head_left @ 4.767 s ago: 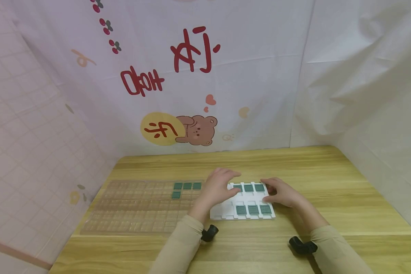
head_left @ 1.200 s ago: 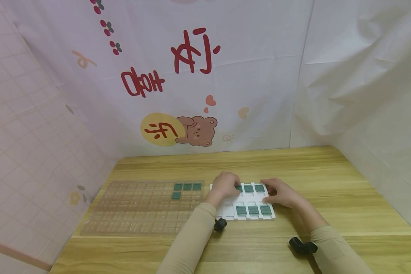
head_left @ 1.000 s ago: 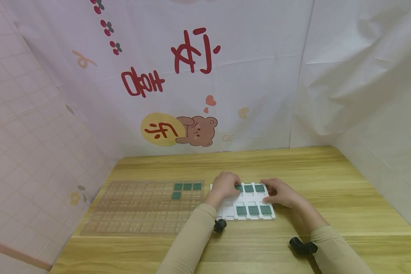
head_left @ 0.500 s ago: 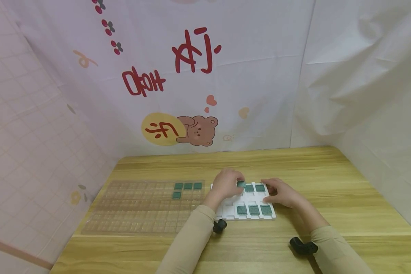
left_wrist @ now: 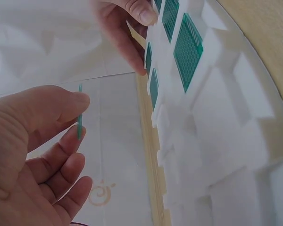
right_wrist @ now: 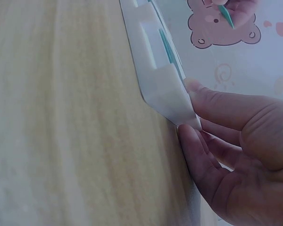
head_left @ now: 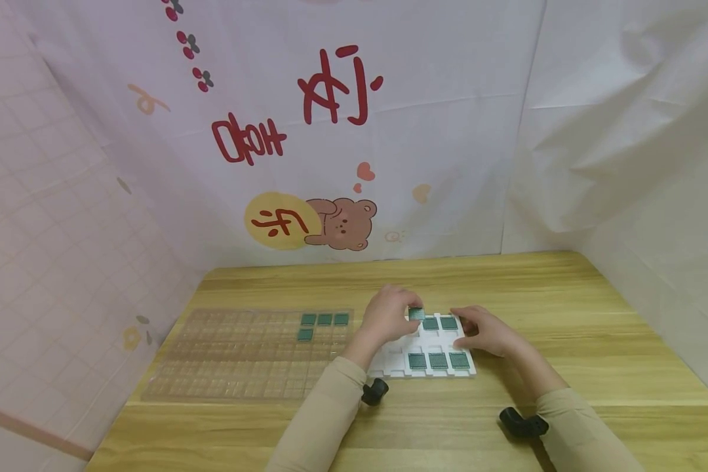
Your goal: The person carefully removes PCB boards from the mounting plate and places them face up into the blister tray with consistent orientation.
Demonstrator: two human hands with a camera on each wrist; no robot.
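Observation:
Between thumb and fingers, my left hand point(head_left: 389, 316) pinches a small square green circuit board point(head_left: 416, 314). In the left wrist view the board point(left_wrist: 79, 120) shows edge-on, raised clear of the white tray point(head_left: 431, 341). Two rows of slots run along that tray, and several more green boards point(head_left: 438, 360) sit in its right part. My right hand point(head_left: 488, 333) grips the tray's right end; the right wrist view shows the thumb and fingers around that end point(right_wrist: 172, 96). The left hand covers part of the tray's left side in the head view.
Left of the white tray lies a wide clear plastic tray point(head_left: 230, 354) with many small compartments. Several green boards point(head_left: 325, 319) sit in its upper right corner. Both trays rest on a wooden table point(head_left: 448, 426), with a printed white cloth point(head_left: 448, 131) behind.
My left hand came down onto the white tray, took hold of an upper-row board and raised it out of its slot. The right hand has stayed at the tray's end.

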